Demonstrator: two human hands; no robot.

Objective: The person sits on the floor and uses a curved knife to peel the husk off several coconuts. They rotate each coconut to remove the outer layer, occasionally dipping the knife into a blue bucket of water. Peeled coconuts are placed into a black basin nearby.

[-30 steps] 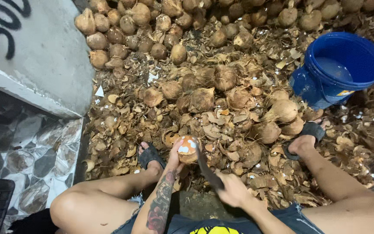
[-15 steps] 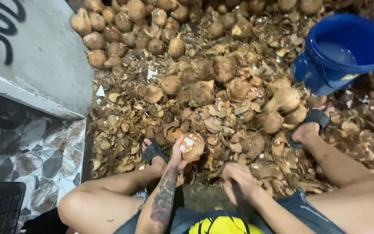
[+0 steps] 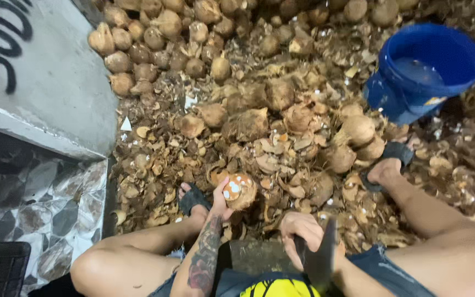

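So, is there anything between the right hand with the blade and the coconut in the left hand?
Nothing visible. The left hand holds the coconut up over the husk litter; the right hand grips the blade beside it, and the gap between them looks open.

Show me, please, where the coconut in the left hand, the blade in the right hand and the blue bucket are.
coconut (image 3: 239,191), head view, on its chipped brown shell.
blade (image 3: 321,258), head view, on the dark flat of the blade below the right hand.
blue bucket (image 3: 387,94), head view, on its outer wall.
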